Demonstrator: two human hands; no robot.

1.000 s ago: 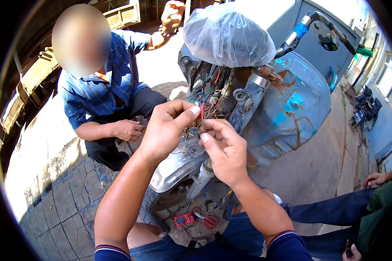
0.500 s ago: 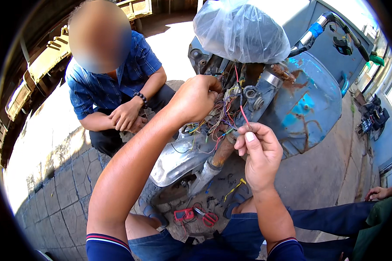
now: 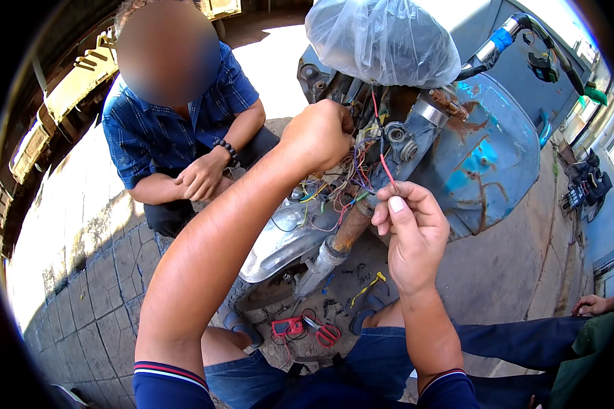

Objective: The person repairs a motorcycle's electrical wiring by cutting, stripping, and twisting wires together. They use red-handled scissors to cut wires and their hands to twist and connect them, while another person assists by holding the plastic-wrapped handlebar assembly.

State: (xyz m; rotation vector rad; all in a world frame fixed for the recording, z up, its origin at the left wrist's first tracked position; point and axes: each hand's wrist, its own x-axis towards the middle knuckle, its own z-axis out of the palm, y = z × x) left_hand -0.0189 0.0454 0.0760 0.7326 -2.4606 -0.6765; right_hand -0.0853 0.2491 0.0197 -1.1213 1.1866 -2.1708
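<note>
A stripped motorcycle front end stands before me, with a tangle of thin coloured wires (image 3: 350, 178) spilling out beside its fork (image 3: 351, 228). My right hand (image 3: 416, 228) pinches the lower end of a red wire (image 3: 386, 167) between thumb and forefinger; the wire runs up, partly dark, toward the handlebar area. My left hand (image 3: 318, 136) reaches into the upper left of the tangle, its fingers curled inward. The fingertips are hidden behind the hand, so what they grip cannot be made out. Beneath the wires is the silver front mudguard (image 3: 273, 238).
Clear plastic wraps a bulky part (image 3: 383, 44) on top. To its right is a worn blue leg shield (image 3: 484, 163). A person (image 3: 184, 136) squats at the left; another's legs (image 3: 518, 344) are at the right. Red-handled scissors (image 3: 326, 332) and a red meter (image 3: 288, 327) lie on the ground.
The view has shifted slightly. My right hand still pinches the red wire, and my left hand stays at the wires with its fingers turned a little farther out of sight.
</note>
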